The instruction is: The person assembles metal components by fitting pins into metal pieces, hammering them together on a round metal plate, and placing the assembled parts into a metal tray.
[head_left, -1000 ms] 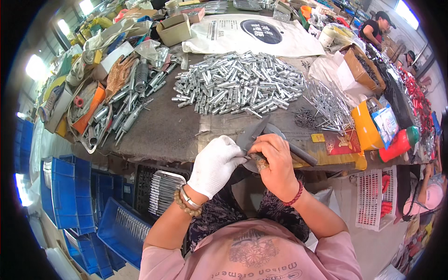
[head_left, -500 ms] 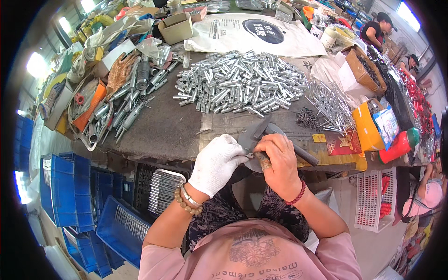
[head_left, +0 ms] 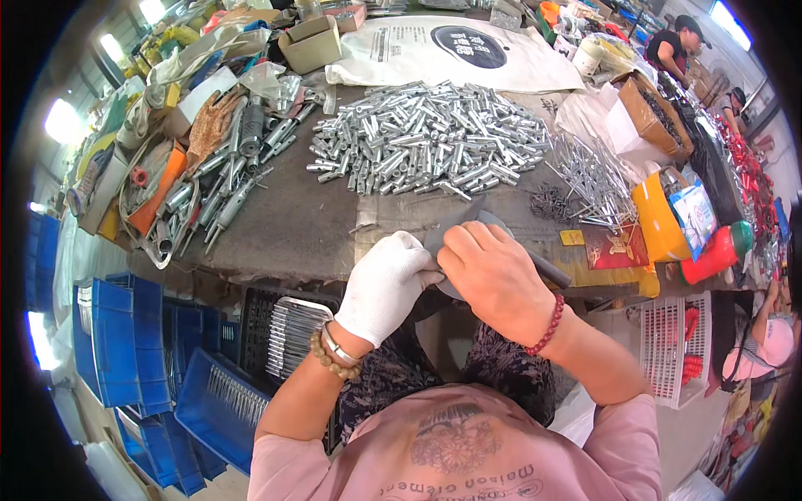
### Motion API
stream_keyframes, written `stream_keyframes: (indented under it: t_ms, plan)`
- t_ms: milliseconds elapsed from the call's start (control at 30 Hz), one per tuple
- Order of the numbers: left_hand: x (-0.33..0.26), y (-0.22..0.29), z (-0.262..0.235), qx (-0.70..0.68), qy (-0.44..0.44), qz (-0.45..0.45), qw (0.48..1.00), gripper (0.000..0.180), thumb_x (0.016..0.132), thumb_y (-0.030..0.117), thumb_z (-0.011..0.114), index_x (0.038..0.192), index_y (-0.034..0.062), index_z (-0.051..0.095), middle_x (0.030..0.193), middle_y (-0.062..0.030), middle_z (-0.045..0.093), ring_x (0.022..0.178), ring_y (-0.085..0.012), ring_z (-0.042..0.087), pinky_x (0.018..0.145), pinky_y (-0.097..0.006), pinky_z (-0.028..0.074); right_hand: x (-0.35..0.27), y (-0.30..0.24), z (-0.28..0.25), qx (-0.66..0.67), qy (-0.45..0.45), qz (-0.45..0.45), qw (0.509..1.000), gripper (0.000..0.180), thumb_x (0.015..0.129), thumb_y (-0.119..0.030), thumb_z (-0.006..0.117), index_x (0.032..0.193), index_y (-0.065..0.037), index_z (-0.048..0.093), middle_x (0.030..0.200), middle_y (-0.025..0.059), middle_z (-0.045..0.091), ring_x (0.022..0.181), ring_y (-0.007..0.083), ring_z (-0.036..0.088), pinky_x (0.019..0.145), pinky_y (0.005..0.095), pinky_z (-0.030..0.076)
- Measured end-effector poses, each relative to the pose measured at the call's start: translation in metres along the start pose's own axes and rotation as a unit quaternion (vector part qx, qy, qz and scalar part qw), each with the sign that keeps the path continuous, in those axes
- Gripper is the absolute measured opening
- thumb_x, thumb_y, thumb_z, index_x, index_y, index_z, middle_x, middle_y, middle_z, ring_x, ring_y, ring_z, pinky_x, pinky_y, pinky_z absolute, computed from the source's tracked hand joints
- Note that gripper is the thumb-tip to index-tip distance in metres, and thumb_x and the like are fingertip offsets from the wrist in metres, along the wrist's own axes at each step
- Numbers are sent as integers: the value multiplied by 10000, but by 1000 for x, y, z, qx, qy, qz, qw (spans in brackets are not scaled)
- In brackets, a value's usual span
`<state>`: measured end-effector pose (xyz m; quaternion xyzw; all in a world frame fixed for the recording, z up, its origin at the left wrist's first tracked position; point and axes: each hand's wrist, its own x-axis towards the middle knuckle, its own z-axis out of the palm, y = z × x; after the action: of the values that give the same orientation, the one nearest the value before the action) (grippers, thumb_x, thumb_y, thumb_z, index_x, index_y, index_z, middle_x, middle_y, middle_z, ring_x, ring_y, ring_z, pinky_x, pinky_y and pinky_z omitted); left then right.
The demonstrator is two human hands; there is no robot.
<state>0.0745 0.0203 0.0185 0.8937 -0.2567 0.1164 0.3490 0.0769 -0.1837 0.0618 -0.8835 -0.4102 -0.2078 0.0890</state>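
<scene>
Head view: gloved left hand [head_left: 386, 285] and bare right hand [head_left: 494, 277] both pinch a grey sheet [head_left: 483, 224] at the near table edge [head_left: 276, 271], fingers curled tight; metal tubes [head_left: 430, 150] piled beyond.

I am seeing the heap of metal tubes [head_left: 430, 149] lying on the far middle of the workbench [head_left: 284, 230]. Left of it, longer metal rods [head_left: 225, 188] are lying beside a coiled cable [head_left: 146, 196]. Right of the heap, thin pins [head_left: 589, 171] are spreading out. Both hands, the left hand [head_left: 386, 284] and the right hand [head_left: 494, 280], are meeting at the near edge. Crates [head_left: 125, 351] are standing below, near left.
</scene>
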Motion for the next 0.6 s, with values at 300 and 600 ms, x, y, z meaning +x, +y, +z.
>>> stream_keyframes:
  t_ms: [300, 600]
  plan:
    - [1, 2, -1, -16, -1, -4, 1000, 130, 795, 122, 820, 879, 72, 735, 888, -109, 641, 904, -336, 644, 821, -438, 541, 0, 8, 2, 20, -21, -24, 999, 70, 849, -110, 639, 907, -70, 638, 981, 62, 554, 945, 234, 597, 833, 364, 509]
    - [2, 4, -7, -27, -29, -14, 999, 145, 796, 108, 835, 895, 49, 747, 912, -114, 648, 911, -332, 646, 822, -416, 531, -15, 5, 13, 135, 38, 70, 988, 145, 825, -8, 632, 964, -50, 644, 994, 95, 562, 962, 306, 600, 854, 414, 506]
